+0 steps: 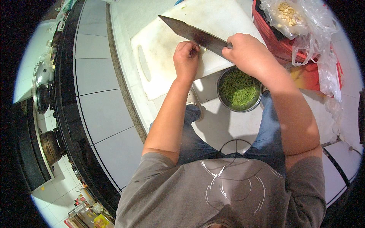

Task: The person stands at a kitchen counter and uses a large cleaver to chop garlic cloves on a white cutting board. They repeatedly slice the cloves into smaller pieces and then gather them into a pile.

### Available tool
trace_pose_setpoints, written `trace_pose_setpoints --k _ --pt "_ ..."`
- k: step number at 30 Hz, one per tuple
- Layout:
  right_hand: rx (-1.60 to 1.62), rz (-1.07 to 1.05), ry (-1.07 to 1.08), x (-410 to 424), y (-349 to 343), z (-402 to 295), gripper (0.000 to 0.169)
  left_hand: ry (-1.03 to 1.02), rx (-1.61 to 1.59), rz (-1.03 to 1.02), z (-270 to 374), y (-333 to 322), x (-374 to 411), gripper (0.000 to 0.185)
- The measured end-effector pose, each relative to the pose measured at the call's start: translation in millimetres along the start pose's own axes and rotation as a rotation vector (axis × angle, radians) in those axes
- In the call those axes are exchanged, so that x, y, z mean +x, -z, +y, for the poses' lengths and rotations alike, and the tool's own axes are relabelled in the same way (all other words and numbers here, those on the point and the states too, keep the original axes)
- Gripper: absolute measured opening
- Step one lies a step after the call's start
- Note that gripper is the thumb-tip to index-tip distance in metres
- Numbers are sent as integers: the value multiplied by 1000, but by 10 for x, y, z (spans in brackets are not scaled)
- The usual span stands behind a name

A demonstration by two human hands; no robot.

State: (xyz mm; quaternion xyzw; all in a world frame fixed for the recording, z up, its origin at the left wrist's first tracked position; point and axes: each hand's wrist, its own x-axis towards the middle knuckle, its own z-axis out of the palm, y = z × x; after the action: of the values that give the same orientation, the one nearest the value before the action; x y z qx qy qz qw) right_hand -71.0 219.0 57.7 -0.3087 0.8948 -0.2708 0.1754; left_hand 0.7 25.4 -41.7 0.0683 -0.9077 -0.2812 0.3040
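My right hand (246, 52) grips the handle of a broad-bladed kitchen knife (194, 32), whose blade points up and left over a white cutting board (159, 57). Beside the blade, my left hand (186, 54) is curled over the board with its fingers bent in; whether it holds something cannot be told. Small pale pieces (204, 49) lie just right of that hand, partly under the blade. Below the board's near edge, between my knees, a round metal bowl (218, 85) holds finely cut green vegetable strips (242, 95).
At the upper right, a clear plastic bag (308, 25) with sliced pale pieces (288, 12) lies on a red container (265, 37). A red and yellow bag (308, 77) is below it. Along the left runs a black counter edge (68, 85) with pans (42, 98).
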Motion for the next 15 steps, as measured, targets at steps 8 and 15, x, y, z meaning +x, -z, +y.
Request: trace_pose_setpoints --k 8,15 --pt "28 5 7 -99 97 -6 29 1 14 -9 30 5 3 13" --pt "20 3 22 -98 51 20 29 -11 -7 3 18 -1 -2 13"
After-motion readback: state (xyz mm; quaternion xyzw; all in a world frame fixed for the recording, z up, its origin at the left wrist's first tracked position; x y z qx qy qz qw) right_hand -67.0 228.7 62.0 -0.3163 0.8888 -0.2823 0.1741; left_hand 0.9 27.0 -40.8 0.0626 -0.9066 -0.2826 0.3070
